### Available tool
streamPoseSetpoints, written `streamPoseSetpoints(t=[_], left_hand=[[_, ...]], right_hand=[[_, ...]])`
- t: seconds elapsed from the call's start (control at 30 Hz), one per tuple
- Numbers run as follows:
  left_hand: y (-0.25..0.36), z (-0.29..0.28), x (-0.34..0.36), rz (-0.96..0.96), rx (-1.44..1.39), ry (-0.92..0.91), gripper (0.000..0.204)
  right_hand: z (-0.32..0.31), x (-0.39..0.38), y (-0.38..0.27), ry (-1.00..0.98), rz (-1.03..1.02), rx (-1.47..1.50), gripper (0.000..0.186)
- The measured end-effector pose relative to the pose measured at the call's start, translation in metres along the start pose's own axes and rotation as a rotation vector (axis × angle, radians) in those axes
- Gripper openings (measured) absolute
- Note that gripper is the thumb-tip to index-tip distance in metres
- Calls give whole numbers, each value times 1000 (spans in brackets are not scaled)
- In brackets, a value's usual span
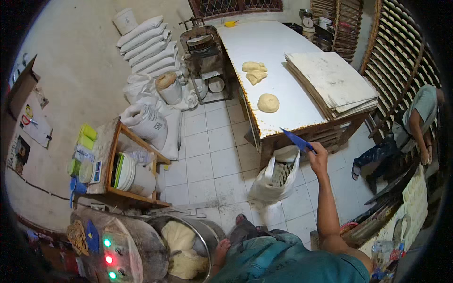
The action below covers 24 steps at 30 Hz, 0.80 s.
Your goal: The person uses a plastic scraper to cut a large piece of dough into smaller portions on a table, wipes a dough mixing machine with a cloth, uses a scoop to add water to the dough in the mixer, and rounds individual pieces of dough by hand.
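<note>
My right hand is closed around the handle of a blue knife, its pointed blade reaching toward the near edge of the white-topped table. On that table lie a round ball of dough and a rougher, folded lump of dough. Low in the picture, my left hand hangs beside the rim of a metal mixer bowl; its fingers are too small and partly hidden to read. Two large masses of pale dough sit in the bowl.
An open white sack stands on the tiles by the table's near end. Stacked boards cover the table's right side. A wooden stand with tubs is at left, filled sacks behind. Another person bends at the right.
</note>
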<state>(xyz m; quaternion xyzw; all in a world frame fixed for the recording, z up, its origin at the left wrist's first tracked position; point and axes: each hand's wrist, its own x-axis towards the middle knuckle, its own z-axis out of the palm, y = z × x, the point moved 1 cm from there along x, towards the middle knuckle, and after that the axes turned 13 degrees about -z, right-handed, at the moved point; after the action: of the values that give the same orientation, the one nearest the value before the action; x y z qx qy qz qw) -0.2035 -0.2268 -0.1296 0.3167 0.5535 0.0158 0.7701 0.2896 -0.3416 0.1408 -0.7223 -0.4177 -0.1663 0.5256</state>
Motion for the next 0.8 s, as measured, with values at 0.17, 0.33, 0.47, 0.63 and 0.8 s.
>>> streamPoseSetpoints(t=[0.17,0.33,0.47,0.63,0.8], left_hand=[[128,61,40,-14,259,50,25],[251,104,122,249,384,-52,28],[362,145,187,288,546,-105,30],[509,238,248,436,707,-292,30],[638,372,305,681,1009,-351,35]], right_hand=[[14,42,23,55,102,-89,27],[40,85,75,-51,121,-252,31],[69,132,129,-193,266,-317,33],[98,182,165,-230,255,-652,43],[174,138,178,-353,413,-717,49]])
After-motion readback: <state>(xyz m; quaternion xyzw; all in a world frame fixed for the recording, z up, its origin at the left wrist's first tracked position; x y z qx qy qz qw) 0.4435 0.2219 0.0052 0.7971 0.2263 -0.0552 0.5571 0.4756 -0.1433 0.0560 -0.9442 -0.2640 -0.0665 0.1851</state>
